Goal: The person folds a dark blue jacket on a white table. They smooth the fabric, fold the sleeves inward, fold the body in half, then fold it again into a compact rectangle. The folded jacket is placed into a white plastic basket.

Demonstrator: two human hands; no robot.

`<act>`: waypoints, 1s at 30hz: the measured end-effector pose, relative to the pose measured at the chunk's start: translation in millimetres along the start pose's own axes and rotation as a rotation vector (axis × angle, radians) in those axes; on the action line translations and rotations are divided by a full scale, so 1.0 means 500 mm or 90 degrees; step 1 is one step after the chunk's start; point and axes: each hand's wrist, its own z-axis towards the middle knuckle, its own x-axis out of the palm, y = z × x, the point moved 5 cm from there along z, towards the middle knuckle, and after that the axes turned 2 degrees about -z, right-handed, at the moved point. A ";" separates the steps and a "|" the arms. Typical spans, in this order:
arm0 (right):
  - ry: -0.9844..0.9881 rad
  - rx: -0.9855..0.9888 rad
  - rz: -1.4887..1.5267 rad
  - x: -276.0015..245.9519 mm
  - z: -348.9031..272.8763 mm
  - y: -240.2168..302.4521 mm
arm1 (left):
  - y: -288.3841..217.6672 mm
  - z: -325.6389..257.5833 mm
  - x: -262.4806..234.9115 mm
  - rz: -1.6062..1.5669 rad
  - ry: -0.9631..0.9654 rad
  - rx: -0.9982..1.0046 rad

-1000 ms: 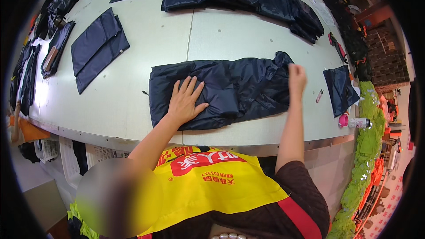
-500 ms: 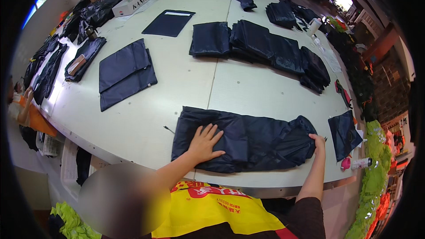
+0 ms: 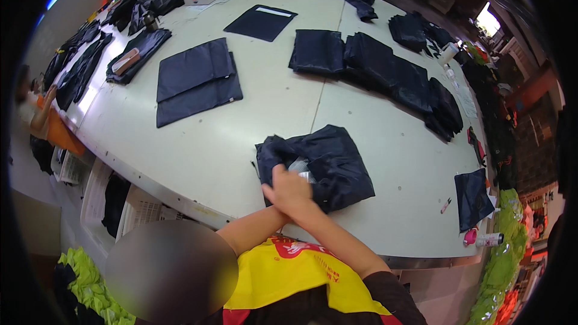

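Observation:
A dark navy garment [image 3: 346,165] of thin shiny cloth lies bunched and folded over on itself near the table's front edge. My right hand [image 3: 291,189] reaches across my body to its left part, fingers curled at the cloth and somewhat blurred. A pale, see-through-looking patch [image 3: 304,171] shows in the folds beside those fingers. My left forearm [image 3: 256,227] passes under my right wrist. The left hand itself is hidden behind the right hand and the cloth.
Flat folded dark pieces [image 3: 198,81] lie at the left, and a row of folded dark stacks [image 3: 385,72] lies beyond the garment. A small pen-like object [image 3: 445,206], a dark folded piece [image 3: 473,200] and a bottle [image 3: 489,239] are at the right. Another person [image 3: 42,114] stands at the far left.
My right hand has carried the garment's right end leftward over the rest, making it shorter. The left hand, spread flat on the cloth before, is now hidden. A pen-like object is uncovered.

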 end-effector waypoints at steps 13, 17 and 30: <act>0.048 -0.476 0.000 0.087 -0.071 -0.030 | -0.030 -0.206 -0.176 -0.511 0.705 0.444; 0.192 -0.536 0.169 0.029 -0.138 -0.128 | 0.049 -0.098 -0.287 -0.506 0.127 0.240; -0.214 0.042 0.249 -0.197 -0.051 -0.222 | 0.062 -0.081 -0.082 0.031 -0.147 0.311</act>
